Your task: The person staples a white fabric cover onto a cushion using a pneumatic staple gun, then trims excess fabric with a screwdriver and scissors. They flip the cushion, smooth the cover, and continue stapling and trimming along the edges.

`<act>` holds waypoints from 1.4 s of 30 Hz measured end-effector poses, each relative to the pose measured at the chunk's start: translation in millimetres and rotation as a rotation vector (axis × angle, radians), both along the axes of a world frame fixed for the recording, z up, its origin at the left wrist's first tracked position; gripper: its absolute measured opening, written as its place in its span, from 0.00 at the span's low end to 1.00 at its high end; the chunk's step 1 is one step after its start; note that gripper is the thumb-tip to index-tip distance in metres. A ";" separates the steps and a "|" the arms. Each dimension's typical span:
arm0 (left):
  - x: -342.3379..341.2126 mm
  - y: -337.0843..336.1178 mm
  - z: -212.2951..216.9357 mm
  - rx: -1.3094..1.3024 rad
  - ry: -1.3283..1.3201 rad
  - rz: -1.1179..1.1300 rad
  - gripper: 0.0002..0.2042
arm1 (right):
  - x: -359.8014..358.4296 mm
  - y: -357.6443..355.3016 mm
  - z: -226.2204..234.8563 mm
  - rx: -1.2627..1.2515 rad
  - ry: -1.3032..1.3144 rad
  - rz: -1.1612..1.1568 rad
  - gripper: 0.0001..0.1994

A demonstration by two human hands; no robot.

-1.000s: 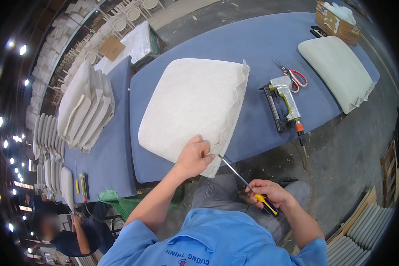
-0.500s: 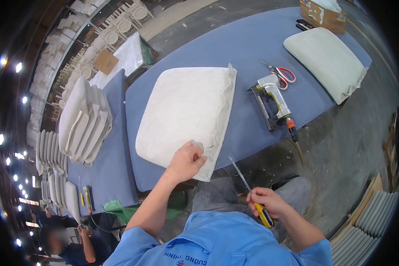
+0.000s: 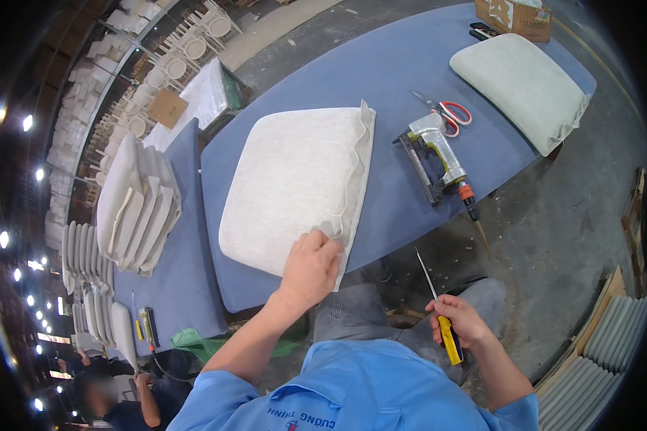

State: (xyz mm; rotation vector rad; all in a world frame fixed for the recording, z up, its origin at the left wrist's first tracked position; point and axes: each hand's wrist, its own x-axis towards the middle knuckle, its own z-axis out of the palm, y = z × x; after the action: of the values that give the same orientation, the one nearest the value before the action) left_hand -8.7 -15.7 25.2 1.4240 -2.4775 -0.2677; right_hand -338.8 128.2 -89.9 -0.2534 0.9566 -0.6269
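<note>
A pale upholstered seat cushion point(image 3: 287, 179) lies on the blue-topped table in front of me, its loose fabric edge running ragged down the right side. At the cushion's near right corner, my left hand point(image 3: 310, 267) has its fingers curled in on that fabric edge. My right hand point(image 3: 461, 320) is wrapped round the yellow and black handle of a screwdriver point(image 3: 427, 273). Its thin metal shaft points up and away, apart from the cushion and past the table's near edge.
On the blue table point(image 3: 280, 86) lie a staple gun point(image 3: 438, 154) with a hose, red-handled scissors point(image 3: 449, 115) and another cushion point(image 3: 521, 86). A cardboard box point(image 3: 517, 18) stands at the far right. Stacked cushions point(image 3: 140, 205) sit left; a co-worker point(image 3: 115, 395) is at lower left.
My right hand has moved right and slightly up, and the screwdriver now points more upright, farther from the cushion. My left hand has shifted slightly right along the cushion's corner.
</note>
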 end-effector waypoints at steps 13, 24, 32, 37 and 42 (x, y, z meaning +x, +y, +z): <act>-15.0 10.9 -29.5 -0.120 -0.061 0.098 0.05 | 7.7 18.4 -4.8 -0.056 0.029 -0.113 0.09; -14.0 22.1 -3.9 -0.115 0.181 0.033 0.06 | 8.1 8.9 39.6 -0.323 0.369 0.164 0.12; -1.2 20.4 5.2 -0.219 0.118 0.245 0.18 | -29.9 -8.7 65.8 -0.518 0.631 -0.055 0.17; 12.9 15.1 -4.2 -0.090 -0.059 0.244 0.18 | -80.0 -158.5 80.5 -0.984 1.442 -0.136 0.19; 4.9 -9.6 -9.5 -0.009 0.112 0.071 0.14 | -150.7 -282.1 58.8 -0.716 1.963 0.140 0.20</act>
State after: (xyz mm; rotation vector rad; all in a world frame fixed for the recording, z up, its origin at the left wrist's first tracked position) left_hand -3.8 -25.3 15.7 1.4483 -2.3316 -0.3121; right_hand -489.6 -154.0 -31.1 -1.7637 2.4868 -0.4199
